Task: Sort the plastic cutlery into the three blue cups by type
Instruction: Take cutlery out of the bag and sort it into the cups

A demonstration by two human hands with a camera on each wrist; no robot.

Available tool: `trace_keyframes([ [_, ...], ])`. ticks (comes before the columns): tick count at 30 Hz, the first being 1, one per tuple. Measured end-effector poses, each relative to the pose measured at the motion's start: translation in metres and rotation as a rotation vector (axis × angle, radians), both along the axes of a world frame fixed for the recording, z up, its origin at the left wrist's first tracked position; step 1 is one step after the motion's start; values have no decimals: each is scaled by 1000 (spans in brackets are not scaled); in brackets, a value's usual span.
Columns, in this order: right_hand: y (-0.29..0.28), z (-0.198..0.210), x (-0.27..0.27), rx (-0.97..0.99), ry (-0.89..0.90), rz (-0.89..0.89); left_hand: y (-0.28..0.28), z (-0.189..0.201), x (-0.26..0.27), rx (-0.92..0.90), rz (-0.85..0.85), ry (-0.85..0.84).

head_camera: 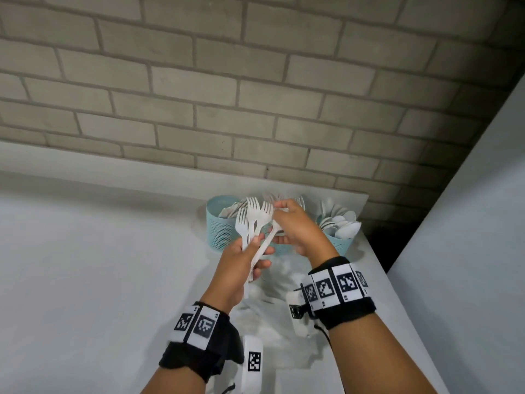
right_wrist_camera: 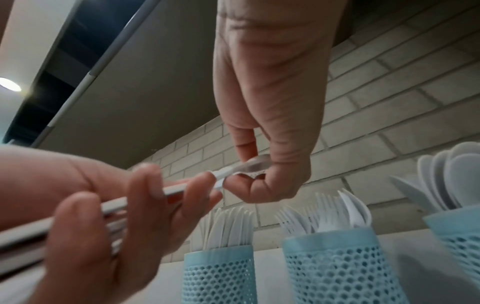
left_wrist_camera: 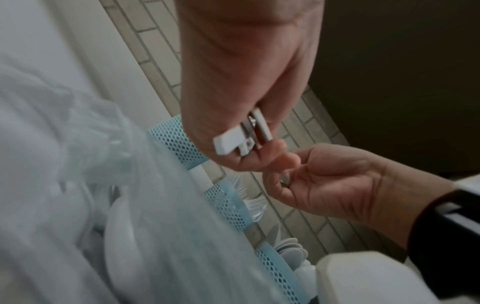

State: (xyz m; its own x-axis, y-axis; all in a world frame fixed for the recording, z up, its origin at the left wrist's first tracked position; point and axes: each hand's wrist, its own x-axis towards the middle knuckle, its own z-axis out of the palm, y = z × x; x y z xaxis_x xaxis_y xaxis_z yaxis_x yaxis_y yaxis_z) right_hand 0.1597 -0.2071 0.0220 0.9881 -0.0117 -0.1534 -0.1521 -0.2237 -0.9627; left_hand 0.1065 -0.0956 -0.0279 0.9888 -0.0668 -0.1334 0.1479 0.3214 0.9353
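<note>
My left hand (head_camera: pixel 257 255) grips a bundle of white plastic forks (head_camera: pixel 253 216) by the handles, tines up, above the table. The handle ends (left_wrist_camera: pixel 235 142) stick out below the left hand (left_wrist_camera: pixel 249 162). My right hand (head_camera: pixel 281 223) pinches the head of one more white piece (right_wrist_camera: pixel 250 167) that leans out of the bundle; its type cannot be told. Three blue mesh cups stand at the wall: the left cup (right_wrist_camera: pixel 218 273) holds knives, the middle cup (right_wrist_camera: pixel 337 267) forks, the right cup (right_wrist_camera: pixel 462 236) spoons. In the head view the left cup (head_camera: pixel 220 226) and right cup (head_camera: pixel 342 243) show; the middle one is hidden behind my hands.
A crumpled clear plastic bag (head_camera: pixel 274 282) lies on the white table (head_camera: pixel 85 265) beneath my hands, and it fills the left of the left wrist view. A brick wall (head_camera: pixel 255 95) runs close behind the cups. The table's right edge (head_camera: pixel 377 268) is near the spoon cup.
</note>
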Motion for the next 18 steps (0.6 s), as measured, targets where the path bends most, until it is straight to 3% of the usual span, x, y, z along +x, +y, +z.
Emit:
trace_keyframes([
  [3,-7,-6,1,52,21,-94,-5,1,0,-17,-34,9],
  [5,-15,-4,3,230,-21,-214,-7,1,3,-50,-47,25],
  [7,-28,2,6,454,-133,-386,-7,1,6,-84,-50,51],
  [9,-47,9,13,521,-301,-587,-7,0,7,-92,-49,64],
  [14,-81,26,14,202,-764,-827,-10,-3,8,-90,-62,78],
  [18,-95,15,22,-40,-875,-802,-14,-3,8,-7,-72,56],
])
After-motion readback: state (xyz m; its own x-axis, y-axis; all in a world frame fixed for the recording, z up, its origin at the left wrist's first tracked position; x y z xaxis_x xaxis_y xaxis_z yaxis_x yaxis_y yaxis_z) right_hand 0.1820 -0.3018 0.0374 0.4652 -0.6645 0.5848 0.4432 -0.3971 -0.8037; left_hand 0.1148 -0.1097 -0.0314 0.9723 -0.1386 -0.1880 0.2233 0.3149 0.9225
